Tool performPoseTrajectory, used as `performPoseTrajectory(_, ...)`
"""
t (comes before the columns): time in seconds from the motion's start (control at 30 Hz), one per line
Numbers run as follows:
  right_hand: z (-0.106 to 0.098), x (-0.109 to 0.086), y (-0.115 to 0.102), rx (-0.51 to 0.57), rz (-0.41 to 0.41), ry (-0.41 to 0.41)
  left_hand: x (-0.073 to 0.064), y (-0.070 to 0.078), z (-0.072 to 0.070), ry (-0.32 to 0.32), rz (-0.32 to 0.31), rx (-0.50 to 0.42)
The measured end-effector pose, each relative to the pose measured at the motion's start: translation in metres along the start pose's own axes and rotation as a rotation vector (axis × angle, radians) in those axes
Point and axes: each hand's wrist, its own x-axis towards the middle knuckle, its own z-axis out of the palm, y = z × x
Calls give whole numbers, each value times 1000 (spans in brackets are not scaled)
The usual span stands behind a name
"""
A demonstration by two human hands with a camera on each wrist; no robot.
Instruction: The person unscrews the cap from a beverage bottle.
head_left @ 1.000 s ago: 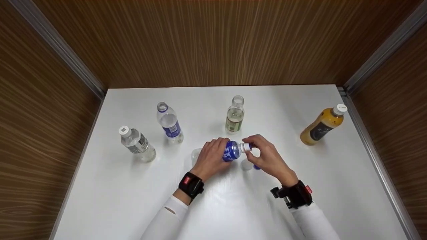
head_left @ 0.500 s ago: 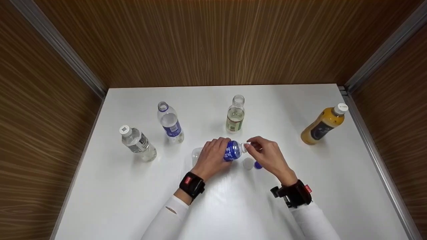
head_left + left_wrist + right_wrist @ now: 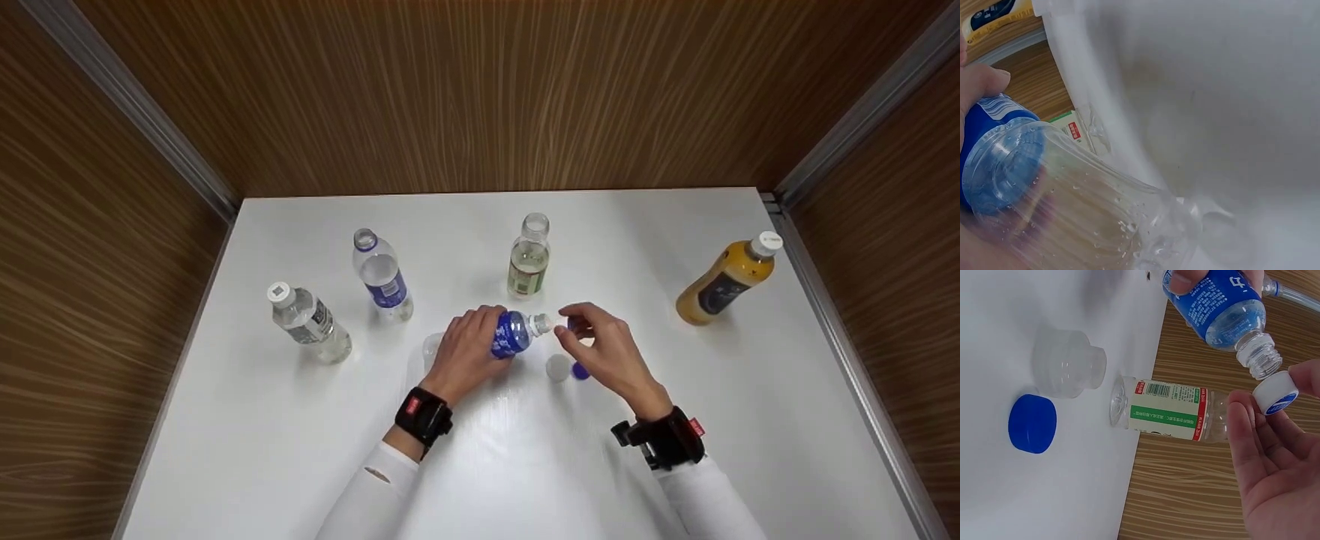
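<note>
My left hand (image 3: 466, 356) grips a clear bottle with a blue label (image 3: 511, 334) round its middle. The bottle is tilted, its neck pointing right. In the left wrist view its clear lower body (image 3: 1084, 202) shows a few droplets. My right hand (image 3: 613, 358) pinches a white bottle cap with a blue printed top (image 3: 1276, 392) between thumb and fingers. The cap is off the neck, just beyond the bare threaded mouth (image 3: 1261, 357). Below the hands, a translucent cap-like piece (image 3: 558, 367) and a blue cap (image 3: 580, 371) lie on the white table.
A green-labelled bottle (image 3: 528, 266) stands uncapped behind the hands. To the left are an uncapped purple-labelled bottle (image 3: 382, 277) and a white-capped clear bottle (image 3: 311, 326). An orange drink bottle (image 3: 724, 281) stands at right. Wood-grain panels (image 3: 480, 97) border the white table (image 3: 225, 442).
The right hand has drawn the white cap off the neck and moved slightly right. The left hand and bottle have shifted a little left, leaving the bottle's mouth uncovered.
</note>
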Motion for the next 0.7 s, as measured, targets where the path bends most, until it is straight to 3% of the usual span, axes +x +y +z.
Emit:
performPoseTrajectory(0.3,9,-5,4,-9,-25,-75,-2,-8,-5,128,-43,-98)
performPoseTrajectory(0.7,33,-12,17,-251,-175,-159,-5,-13,-8,198,-70,-157)
